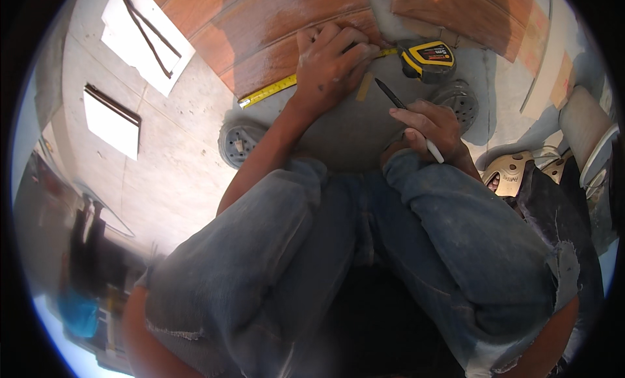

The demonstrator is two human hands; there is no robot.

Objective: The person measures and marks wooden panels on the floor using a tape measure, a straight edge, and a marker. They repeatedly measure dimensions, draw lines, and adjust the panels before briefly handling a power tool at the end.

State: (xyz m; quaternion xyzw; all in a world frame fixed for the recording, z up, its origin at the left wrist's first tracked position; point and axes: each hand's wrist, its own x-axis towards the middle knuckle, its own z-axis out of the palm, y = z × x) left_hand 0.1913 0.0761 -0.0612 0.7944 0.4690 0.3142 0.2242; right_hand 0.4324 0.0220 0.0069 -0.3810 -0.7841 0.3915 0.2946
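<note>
My left hand [331, 64] presses down with bent fingers on the yellow blade [270, 90] of a tape measure, holding it along the near edge of a brown wood-look tile [280, 36]. The black-and-yellow tape measure case [426, 60] lies just right of those fingers, with the blade running out of it to the left. In my right hand [435, 125] is a slim pen [388, 93], dark at the pointed end and white at the other. It is closed around the pen, whose point hangs near the case and does not visibly touch the tile.
Another brown tile [469, 13] lies at the far right. My grey clogs [239, 145] stand on the pale floor. Two white pieces [114, 121] with dark strips lie to the left. On the right are another person's beige clog [509, 173] and dark trouser leg.
</note>
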